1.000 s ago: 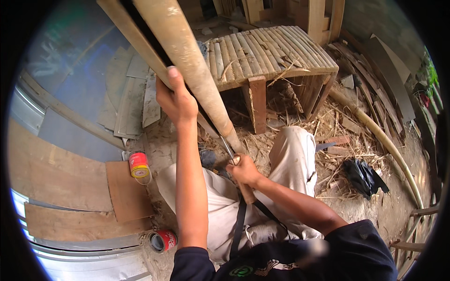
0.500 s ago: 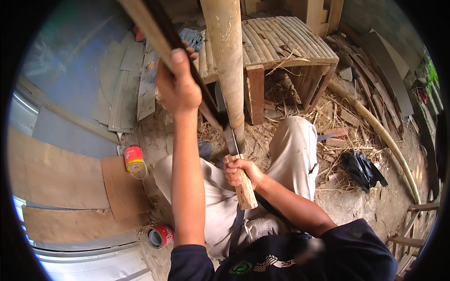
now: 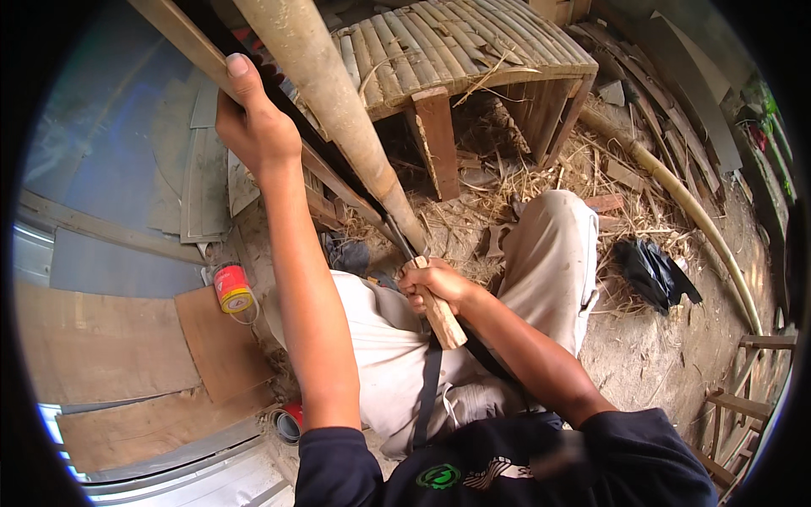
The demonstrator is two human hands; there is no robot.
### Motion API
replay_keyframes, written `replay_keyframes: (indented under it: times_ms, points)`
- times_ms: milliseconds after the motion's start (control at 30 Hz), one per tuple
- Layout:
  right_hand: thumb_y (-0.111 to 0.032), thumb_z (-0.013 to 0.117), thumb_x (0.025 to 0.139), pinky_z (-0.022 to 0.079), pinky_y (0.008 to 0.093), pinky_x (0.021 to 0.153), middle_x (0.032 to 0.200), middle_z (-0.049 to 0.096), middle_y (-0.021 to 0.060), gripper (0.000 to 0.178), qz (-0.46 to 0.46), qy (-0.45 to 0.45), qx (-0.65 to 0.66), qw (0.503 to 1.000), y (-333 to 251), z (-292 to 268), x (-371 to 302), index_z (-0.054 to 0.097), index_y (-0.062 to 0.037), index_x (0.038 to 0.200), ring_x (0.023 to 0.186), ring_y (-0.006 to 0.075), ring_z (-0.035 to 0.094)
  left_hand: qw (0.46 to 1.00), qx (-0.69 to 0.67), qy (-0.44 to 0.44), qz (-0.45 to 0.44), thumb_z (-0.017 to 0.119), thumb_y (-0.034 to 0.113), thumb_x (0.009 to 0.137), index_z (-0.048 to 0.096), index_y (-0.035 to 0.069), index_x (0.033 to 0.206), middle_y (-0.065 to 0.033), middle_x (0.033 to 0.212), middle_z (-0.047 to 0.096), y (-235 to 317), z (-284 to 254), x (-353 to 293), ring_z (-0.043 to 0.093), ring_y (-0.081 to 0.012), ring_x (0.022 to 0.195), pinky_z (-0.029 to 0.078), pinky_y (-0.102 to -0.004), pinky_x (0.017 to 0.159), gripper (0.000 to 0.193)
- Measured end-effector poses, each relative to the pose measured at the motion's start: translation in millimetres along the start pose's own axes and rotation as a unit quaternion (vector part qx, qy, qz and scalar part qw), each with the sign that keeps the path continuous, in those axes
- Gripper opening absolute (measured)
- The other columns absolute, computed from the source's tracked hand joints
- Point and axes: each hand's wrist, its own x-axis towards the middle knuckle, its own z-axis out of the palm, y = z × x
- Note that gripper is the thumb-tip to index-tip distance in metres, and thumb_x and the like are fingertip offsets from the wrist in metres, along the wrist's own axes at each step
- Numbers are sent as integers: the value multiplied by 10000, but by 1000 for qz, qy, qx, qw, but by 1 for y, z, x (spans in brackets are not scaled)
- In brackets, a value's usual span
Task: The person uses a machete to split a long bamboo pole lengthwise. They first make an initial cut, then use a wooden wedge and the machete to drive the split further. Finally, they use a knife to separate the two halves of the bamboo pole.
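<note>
My left hand (image 3: 262, 127) is closed around a long split bamboo strip (image 3: 182, 38), thumb on top. The strip's dark side faces a thick bamboo pole (image 3: 329, 80), which leans toward the upper left beside it. Strip and pole come close together low down, in front of my lap. There my right hand (image 3: 438, 284) is wrapped around the pale wooden handle (image 3: 444, 321) of a large knife. Its dark blade (image 3: 397, 235) points up into the narrow gap between the strip and the pole; much of the blade is hidden.
A bamboo-slat bench (image 3: 448, 51) stands ahead, with shavings strewn around it. On the right lie a long bamboo pole (image 3: 676, 203) and a black plastic bag (image 3: 650, 275). A red-and-yellow can (image 3: 232, 287) stands left near wooden boards (image 3: 101, 346). A wooden ladder-like frame (image 3: 739, 406) is at lower right.
The upper ends of the strip and pole have swung left, and my left hand has gone left with the strip. The knife now lies more tilted, its handle slightly higher in view.
</note>
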Motion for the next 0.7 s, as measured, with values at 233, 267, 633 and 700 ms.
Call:
replay_keyframes:
  times_ms: [233, 267, 633, 700]
  points:
    - [-76, 549, 882, 377, 255, 454, 708, 443, -6, 164, -13, -259, 368, 893, 32, 7, -5, 501, -61, 1038, 509, 93, 424, 982, -155, -106, -18, 560, 480, 984, 618, -61, 1046, -95, 908, 660, 7, 9, -14, 627, -148, 795, 513, -294, 735, 548]
    - [-76, 541, 884, 377, 258, 447, 702, 427, -6, 175, -18, -268, 396, 878, 33, 10, -8, 503, -62, 1054, 498, 94, 410, 982, -149, -114, -7, 565, 481, 981, 612, -67, 1055, -95, 895, 663, 9, 12, -17, 628, -149, 782, 513, -293, 737, 555]
    - [-146, 660, 813, 531, 392, 586, 720, 660, 148, 439, -129, 281, -483, 819, -20, 4, -1, 575, 129, 1145, 600, 228, 652, 996, 40, -75, 3, 514, 596, 966, 644, -72, 1104, -94, 1053, 658, -13, 27, 3, 569, -171, 982, 424, -294, 901, 694]
    - [-131, 670, 797, 473, 350, 501, 636, 643, 107, 208, -149, 294, -444, 833, -12, -6, 11, 644, 56, 883, 497, 184, 590, 997, 43, -57, 23, 511, 601, 965, 636, -83, 1139, -107, 1078, 660, -15, 27, 5, 572, -179, 1008, 425, -298, 916, 717]
